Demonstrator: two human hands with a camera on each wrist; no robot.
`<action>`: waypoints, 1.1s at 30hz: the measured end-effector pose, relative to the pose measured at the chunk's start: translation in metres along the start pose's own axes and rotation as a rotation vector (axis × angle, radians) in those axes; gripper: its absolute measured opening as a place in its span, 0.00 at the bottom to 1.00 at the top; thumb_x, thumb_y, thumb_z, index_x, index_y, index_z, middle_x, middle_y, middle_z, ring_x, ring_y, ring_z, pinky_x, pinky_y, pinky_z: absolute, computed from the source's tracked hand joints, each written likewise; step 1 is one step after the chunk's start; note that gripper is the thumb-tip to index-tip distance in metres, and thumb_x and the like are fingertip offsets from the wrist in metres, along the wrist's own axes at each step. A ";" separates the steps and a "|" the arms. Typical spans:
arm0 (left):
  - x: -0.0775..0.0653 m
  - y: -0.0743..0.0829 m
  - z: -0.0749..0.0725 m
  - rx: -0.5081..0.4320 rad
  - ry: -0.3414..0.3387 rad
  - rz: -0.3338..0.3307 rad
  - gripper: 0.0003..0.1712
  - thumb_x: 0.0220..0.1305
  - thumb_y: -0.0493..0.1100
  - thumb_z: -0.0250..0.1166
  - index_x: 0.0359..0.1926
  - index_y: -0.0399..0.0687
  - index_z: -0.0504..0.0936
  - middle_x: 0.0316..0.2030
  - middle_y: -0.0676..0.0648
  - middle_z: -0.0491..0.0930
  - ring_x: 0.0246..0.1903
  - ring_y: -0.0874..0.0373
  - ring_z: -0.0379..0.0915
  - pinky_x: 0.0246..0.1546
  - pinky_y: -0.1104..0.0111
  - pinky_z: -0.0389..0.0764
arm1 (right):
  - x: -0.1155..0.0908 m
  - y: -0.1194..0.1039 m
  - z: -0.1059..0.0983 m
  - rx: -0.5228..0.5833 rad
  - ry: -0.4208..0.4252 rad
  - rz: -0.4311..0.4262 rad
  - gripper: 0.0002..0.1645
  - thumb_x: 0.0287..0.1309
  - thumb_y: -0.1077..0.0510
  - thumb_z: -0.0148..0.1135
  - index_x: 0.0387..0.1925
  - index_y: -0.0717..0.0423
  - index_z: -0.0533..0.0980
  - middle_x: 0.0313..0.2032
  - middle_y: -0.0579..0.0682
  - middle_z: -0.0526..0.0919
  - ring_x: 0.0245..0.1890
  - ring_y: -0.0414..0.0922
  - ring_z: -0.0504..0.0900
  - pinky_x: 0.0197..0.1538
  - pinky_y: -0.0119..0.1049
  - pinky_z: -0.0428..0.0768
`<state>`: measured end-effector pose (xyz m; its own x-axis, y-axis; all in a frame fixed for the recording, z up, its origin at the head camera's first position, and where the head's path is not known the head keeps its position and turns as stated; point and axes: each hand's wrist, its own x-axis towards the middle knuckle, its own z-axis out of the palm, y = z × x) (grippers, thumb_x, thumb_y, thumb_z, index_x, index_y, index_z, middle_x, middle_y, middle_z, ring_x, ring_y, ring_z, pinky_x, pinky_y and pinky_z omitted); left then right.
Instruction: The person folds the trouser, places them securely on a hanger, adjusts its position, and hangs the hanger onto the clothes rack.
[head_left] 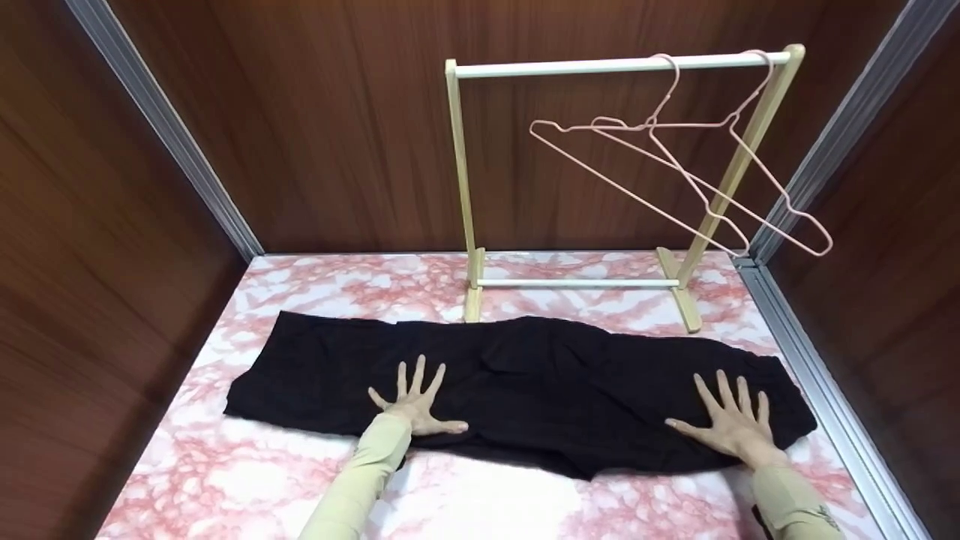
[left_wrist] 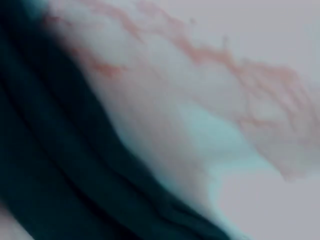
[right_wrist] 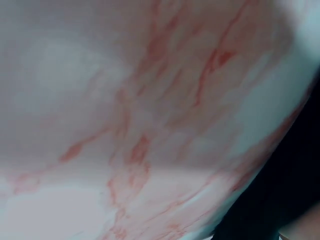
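A pair of black trousers [head_left: 540, 390], folded lengthwise, lies across the table with its gathered waist end at the right. My left hand [head_left: 412, 409] rests on the leg part near the front edge, fingers spread and straight. Toward the waist end, my right hand [head_left: 731, 427] lies flat on the cloth, its fingers also spread. Neither hand grips anything. The left wrist view catches soft folds of the black cloth [left_wrist: 65, 135]. In the right wrist view, the cloth [right_wrist: 280, 185] fills the lower right corner, and a bit of skin shows there.
Behind the trousers stands a small wooden rack [head_left: 465, 172] with a white top rail [head_left: 555, 69]. Two pink hangers [head_left: 622, 196] hang at its right side. Brown wood-grain panels [head_left: 337, 135] enclose the pink-and-white marbled table [head_left: 247, 480] at the back and sides.
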<state>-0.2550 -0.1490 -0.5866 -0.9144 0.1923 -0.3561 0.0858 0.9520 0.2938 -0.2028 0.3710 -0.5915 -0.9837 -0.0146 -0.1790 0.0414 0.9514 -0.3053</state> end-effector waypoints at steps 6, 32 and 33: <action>0.008 0.022 0.007 0.102 0.312 0.247 0.54 0.59 0.73 0.62 0.79 0.58 0.54 0.79 0.42 0.49 0.78 0.37 0.44 0.65 0.21 0.41 | 0.008 0.001 -0.002 -0.010 0.031 -0.003 0.65 0.54 0.20 0.56 0.79 0.54 0.48 0.77 0.72 0.39 0.75 0.76 0.33 0.70 0.74 0.23; 0.005 0.162 0.079 0.704 0.946 1.166 0.12 0.69 0.56 0.58 0.28 0.64 0.78 0.26 0.65 0.78 0.23 0.69 0.78 0.31 0.75 0.80 | 0.016 0.002 -0.003 0.013 -0.003 0.005 0.66 0.55 0.21 0.55 0.80 0.55 0.45 0.77 0.72 0.37 0.75 0.75 0.30 0.70 0.73 0.21; 0.004 0.162 0.081 0.689 0.944 1.167 0.15 0.70 0.59 0.57 0.27 0.65 0.78 0.25 0.65 0.78 0.23 0.69 0.77 0.26 0.75 0.77 | 0.015 0.002 -0.003 0.016 -0.005 0.005 0.66 0.55 0.21 0.55 0.79 0.55 0.45 0.77 0.72 0.37 0.75 0.75 0.30 0.70 0.73 0.21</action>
<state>-0.2126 0.0248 -0.6125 -0.1146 0.8769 0.4668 0.7690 0.3758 -0.5172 -0.2185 0.3735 -0.5920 -0.9827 -0.0109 -0.1849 0.0495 0.9465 -0.3189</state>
